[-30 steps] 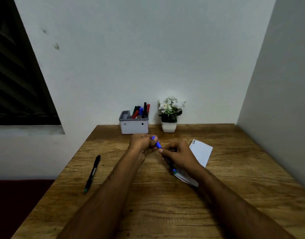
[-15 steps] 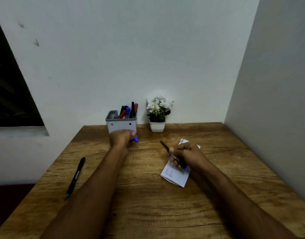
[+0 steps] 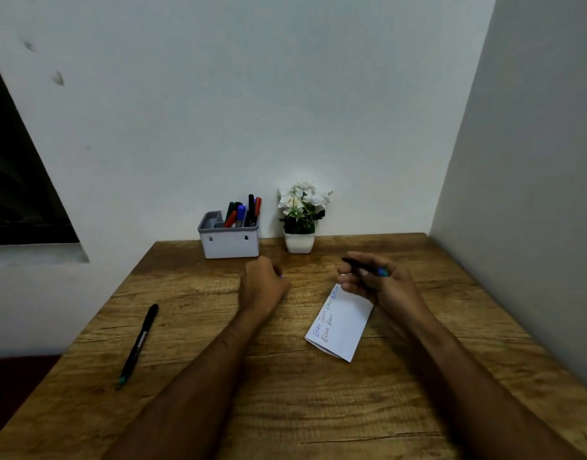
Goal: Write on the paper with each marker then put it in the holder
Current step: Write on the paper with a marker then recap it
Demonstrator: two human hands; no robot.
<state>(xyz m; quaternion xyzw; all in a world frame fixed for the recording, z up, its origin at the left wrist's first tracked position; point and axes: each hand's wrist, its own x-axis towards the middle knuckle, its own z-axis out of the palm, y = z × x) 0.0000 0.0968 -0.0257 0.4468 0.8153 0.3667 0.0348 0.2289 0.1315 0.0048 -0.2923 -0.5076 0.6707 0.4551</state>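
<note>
Room: pale plaster walls meet in a corner at the upper right of the frame; a dark window opening fills the left edge.
Surface: wood-grain brown counter (image 3: 285, 410) filling the lower half of the frame, its far edge against the wall.
Holder: white rectangular plastic holder with a grey rim (image 3: 229, 242), at the centre back of the counter; several capped markers in red, blue, green and black stand upright in its right part.
Plant: small white square pot of white artificial flowers (image 3: 300, 220), just right of the holder.
Paper: folded white sheet of paper (image 3: 343, 327), right of centre, lying flat with lines of blue handwriting along its left side.
Held marker: slim black marker with a blue end (image 3: 363, 267), uncapped, lying nearly level across the right hand (image 3: 375, 280), tip pointing left, above the paper's far end.
Right hand: fingers curled around that marker, pinching its barrel.
Left hand: left hand (image 3: 263, 280) at centre, just in front of the holder, fingers curled in; a speck of blue shows at its right edge, but what it holds cannot be told.
Loose marker: capped black marker with a green end (image 3: 139, 343), lying alone at the lower left, well apart from both hands.
</note>
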